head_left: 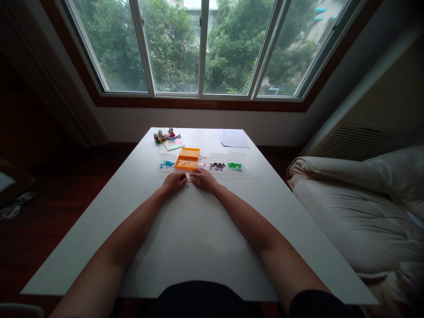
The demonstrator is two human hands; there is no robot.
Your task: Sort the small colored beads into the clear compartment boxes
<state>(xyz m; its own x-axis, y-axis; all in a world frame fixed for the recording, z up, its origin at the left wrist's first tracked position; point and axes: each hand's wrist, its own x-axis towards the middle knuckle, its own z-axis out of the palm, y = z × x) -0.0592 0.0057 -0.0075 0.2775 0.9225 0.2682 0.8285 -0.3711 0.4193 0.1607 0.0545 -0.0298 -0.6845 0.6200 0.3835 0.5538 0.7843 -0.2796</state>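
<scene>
My left hand [175,182] rests on the white table, its fingers curled together at the left of a few tiny loose bricks [188,183]. Facing it from the other side, my right hand [203,179] has its fingertips drawn together close to the same bricks. Whatever either hand pinches is too small to make out. Just beyond the hands lies an orange case [187,159], its lid open, with small pale pieces inside. Clear trays hold blue bricks [167,164], dark brown bricks [217,165] and green bricks [235,166].
Small colourful figures [162,136] and a printed booklet [174,144] lie at the table's far left. Sheets of white paper [233,138] are at the far right. A pale padded sofa [357,212] stands right of the table [205,247]; a window [202,48] is ahead.
</scene>
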